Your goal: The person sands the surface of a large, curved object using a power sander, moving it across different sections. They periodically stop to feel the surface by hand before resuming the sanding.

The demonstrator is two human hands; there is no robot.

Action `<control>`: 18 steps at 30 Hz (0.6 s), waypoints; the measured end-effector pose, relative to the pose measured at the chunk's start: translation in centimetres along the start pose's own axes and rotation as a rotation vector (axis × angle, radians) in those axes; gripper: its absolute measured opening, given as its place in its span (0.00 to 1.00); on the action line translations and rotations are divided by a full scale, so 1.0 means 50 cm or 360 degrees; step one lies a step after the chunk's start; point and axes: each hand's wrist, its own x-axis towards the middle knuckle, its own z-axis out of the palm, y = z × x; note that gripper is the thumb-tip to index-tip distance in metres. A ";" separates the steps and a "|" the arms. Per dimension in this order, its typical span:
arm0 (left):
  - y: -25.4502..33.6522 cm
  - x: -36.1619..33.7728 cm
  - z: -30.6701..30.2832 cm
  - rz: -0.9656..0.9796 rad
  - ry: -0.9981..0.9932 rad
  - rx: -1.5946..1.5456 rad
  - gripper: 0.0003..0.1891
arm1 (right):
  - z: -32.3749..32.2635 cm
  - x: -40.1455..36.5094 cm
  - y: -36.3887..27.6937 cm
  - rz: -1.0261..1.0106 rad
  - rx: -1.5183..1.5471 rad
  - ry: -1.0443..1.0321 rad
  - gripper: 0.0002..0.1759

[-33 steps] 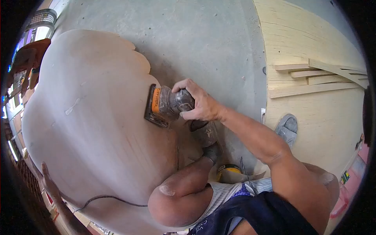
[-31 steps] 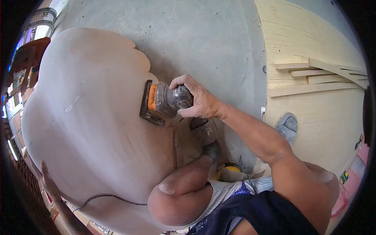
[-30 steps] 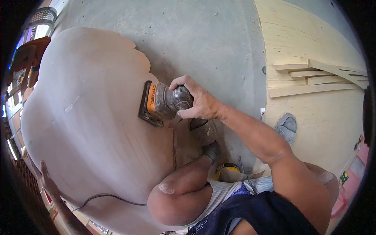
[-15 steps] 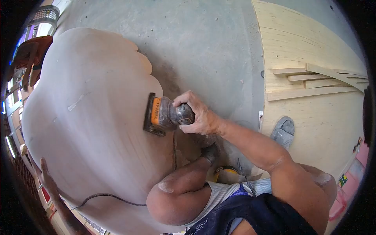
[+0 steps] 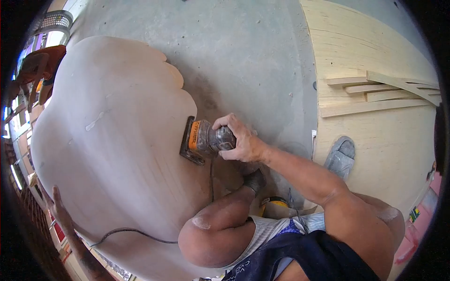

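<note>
The person's bent knee [image 5: 206,239] sits between the two hands, by the panel [image 5: 122,136]. A dark cord [image 5: 129,229] lies across the panel from the knee toward the left hand [image 5: 59,210]. That hand is at the panel's outer edge, fingers extended; whether it grips there, I cannot tell. A yellow-and-black item [image 5: 277,202] lies below the right hand [image 5: 243,143], past the knee.

The right hand holds the sander [image 5: 202,139], thumb and fingers curled around its rounded end. The sander's pad is at the panel, near the scalloped edge; whether it lies flat is unclear. Beyond the right forearm, a sandal [image 5: 341,157] rests on plywood [image 5: 375,140], with wooden strips [image 5: 379,108] farther off. Ahead of the right hand stretches grey floor [image 5: 248,51].
</note>
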 end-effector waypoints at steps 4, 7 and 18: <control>0.010 -0.007 0.013 0.0082 0.0022 0.0094 0.42 | -0.005 0.035 -0.027 -0.0164 -0.0017 0.0092 0.37; 0.002 0.006 0.007 0.0034 0.0000 0.0055 0.41 | -0.023 0.072 -0.091 -0.0093 0.0063 0.0049 0.37; -0.010 0.005 -0.017 -0.0078 -0.0022 0.0019 0.41 | 0.020 -0.016 -0.043 -0.0168 0.0048 0.0016 0.39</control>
